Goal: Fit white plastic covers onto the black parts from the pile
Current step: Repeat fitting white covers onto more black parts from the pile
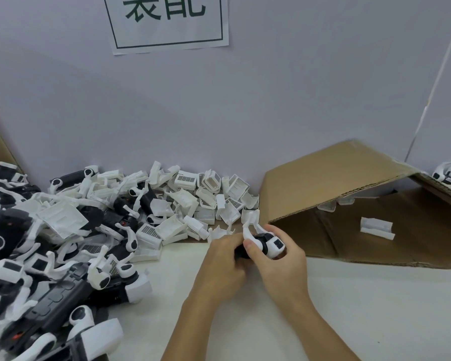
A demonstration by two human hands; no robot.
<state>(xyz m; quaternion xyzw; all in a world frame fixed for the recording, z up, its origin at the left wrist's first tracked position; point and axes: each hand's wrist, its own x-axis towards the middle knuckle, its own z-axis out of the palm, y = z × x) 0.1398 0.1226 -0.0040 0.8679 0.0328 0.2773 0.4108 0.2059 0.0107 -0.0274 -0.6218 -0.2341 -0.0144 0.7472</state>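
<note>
Both hands hold one black part above the white table, just in front of the pile. My left hand grips its dark left end, mostly hiding it. My right hand curls around the right end, where a white cover with a small dark window sits on the part. A curved white arm of the piece sticks up past my fingers. The pile of black parts and loose white covers fills the left and the back of the table.
An open cardboard box lies on its side at the right, with a white cover inside and its flap raised. A grey wall with a printed sign stands behind. Bare white table lies under my forearms.
</note>
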